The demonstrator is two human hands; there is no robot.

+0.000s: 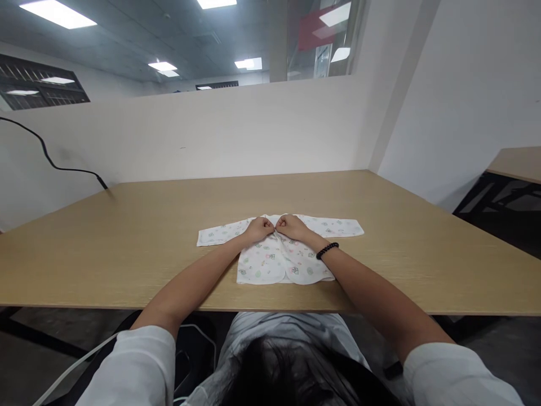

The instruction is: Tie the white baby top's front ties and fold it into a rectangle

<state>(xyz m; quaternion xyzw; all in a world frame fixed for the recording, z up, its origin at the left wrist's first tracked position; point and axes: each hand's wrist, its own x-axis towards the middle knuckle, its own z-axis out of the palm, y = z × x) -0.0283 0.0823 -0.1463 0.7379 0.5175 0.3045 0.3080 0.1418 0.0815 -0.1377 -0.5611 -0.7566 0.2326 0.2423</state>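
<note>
A small white long-sleeved baby shirt (264, 262) with a printed pattern lies on the table, its two sleeves spread out to the sides. My left hand (258, 230) and my right hand (292, 226) meet at the upper middle of the shirt, near the neckline. Both hands pinch the fabric along the front opening, fingertips close together. The cloth is gathered into creases just below them. Any small fastener between the fingers is hidden. A black beaded bracelet (327, 250) circles my right wrist.
The shirt rests near the front edge of a wide wooden table (139, 237). A low white partition (236, 132) stands behind it. A black cable (70, 168) runs down at the left. Another table (518, 163) is at the far right.
</note>
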